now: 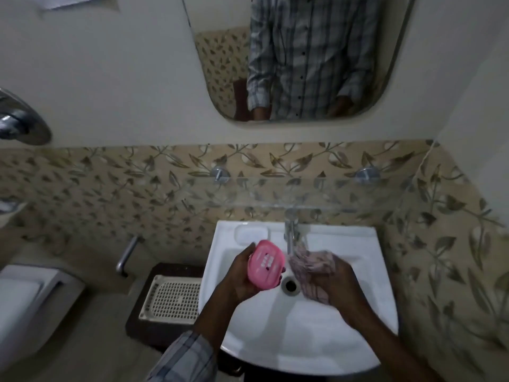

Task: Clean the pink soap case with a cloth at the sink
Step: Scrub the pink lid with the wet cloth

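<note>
The left hand (242, 277) held the pink soap case (265, 264) over the white sink (275, 326), its fingers (249, 248) curled round the case's far edge and the thumb under its near end. Pale marks showed on the case, but no writing could be read. Just right of those fingers, the right hand (334, 282) was closed round a bunched cloth (308, 264), held under the tap (290, 232), blurred with motion. The drain (290, 285) lay between the two hands. Behind the left fingers a moulded soap recess (252, 234) sat in the sink rim. Leaf-patterned tiles (110, 188) covered the wall, a mirror (303, 56) hung above, and a toilet (30, 301) stood far left.
</note>
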